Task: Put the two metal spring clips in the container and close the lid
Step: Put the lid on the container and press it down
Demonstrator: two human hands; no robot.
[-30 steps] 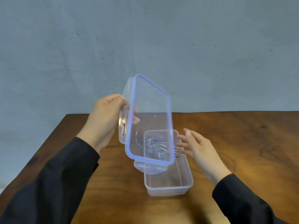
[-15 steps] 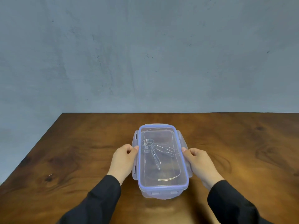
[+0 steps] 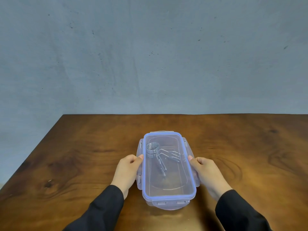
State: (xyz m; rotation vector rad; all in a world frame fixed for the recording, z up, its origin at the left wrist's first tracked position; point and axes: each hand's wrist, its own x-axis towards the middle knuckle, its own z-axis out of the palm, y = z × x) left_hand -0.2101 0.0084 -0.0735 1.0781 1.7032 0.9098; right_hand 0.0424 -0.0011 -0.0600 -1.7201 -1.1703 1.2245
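Thumbs are pressed on the long rims of the lid (image 3: 168, 165), left hand (image 3: 129, 170) and right hand (image 3: 208, 172) clasping the container (image 3: 168, 205) near the table's (image 3: 83, 155) front edge. Spring clips (image 3: 158, 155) lie inside. Side latches appear unfastened; uneven pressure could leave the lid unsealed.

Soft even light, sharp pic (slight wide-angle bend).
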